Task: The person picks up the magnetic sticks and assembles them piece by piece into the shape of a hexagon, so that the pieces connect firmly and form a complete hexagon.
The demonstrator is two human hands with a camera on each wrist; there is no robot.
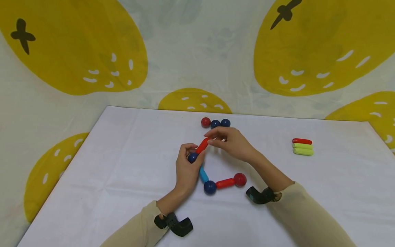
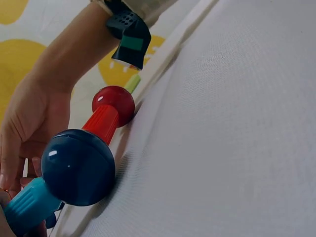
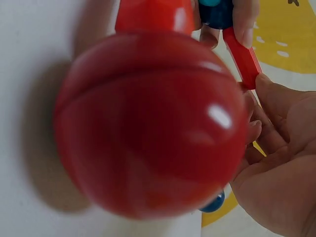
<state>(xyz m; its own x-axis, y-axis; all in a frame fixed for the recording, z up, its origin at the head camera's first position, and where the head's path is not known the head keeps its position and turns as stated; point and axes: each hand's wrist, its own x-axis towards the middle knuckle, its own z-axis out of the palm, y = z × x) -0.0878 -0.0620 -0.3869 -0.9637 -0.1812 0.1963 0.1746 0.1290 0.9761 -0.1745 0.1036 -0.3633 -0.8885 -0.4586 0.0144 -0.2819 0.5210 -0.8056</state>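
Observation:
My left hand (image 1: 187, 173) grips a dark blue ball (image 1: 192, 157) between thumb and fingers. From that ball a red rod (image 1: 202, 145) slants up to the right, and my right hand (image 1: 236, 144) pinches its far end between thumb and fingertips. A light blue rod (image 1: 203, 174) runs down from the held ball to a second dark blue ball (image 1: 210, 187). Joined to this one is another red rod (image 1: 225, 184), ending in a red ball (image 1: 240, 179). Up close, the red ball (image 3: 153, 128) fills much of the right wrist view, partly covering the right hand (image 3: 284, 153).
At the table's back edge sit a red ball (image 1: 205, 122) and two dark blue balls (image 1: 225, 122) in a row. Over on the right lie a red rod (image 1: 302, 141) and two yellow-green rods (image 1: 303, 151), side by side on the white tabletop (image 1: 129, 164).

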